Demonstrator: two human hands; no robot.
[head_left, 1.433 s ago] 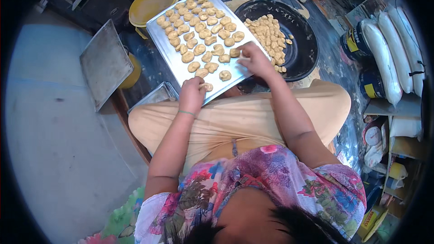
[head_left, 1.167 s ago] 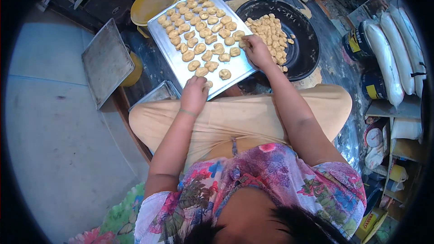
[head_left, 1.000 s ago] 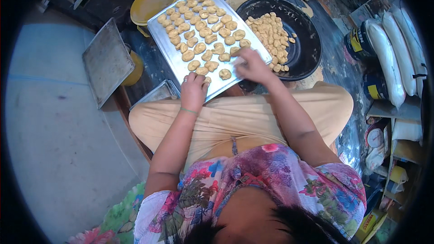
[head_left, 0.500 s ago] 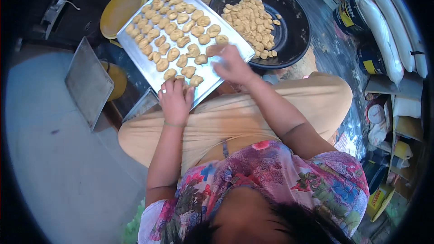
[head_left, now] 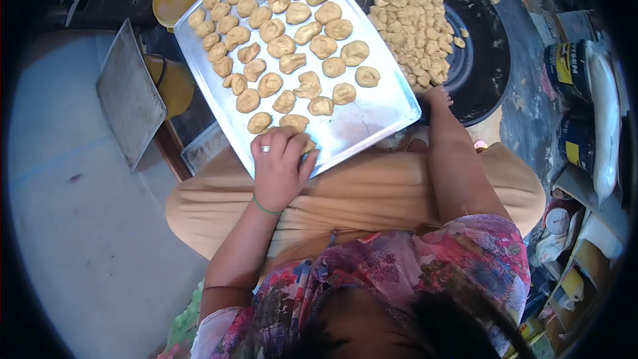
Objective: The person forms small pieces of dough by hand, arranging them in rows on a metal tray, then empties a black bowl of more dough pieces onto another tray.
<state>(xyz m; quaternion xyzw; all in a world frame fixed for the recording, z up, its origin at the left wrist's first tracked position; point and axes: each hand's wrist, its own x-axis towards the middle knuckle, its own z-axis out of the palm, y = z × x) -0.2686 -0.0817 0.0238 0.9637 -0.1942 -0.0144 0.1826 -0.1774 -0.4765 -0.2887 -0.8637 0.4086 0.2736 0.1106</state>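
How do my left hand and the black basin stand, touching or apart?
Apart. The head view shows it: a bare stretch of the metal tray lies between the left hand and the black basin.

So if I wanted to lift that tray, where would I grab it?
Probably by the left and right rims of the tray, one hand on each, coming from the outside. The rims are raised, while dough pieces cover most of its flat middle. Mind the basin close by on the right.
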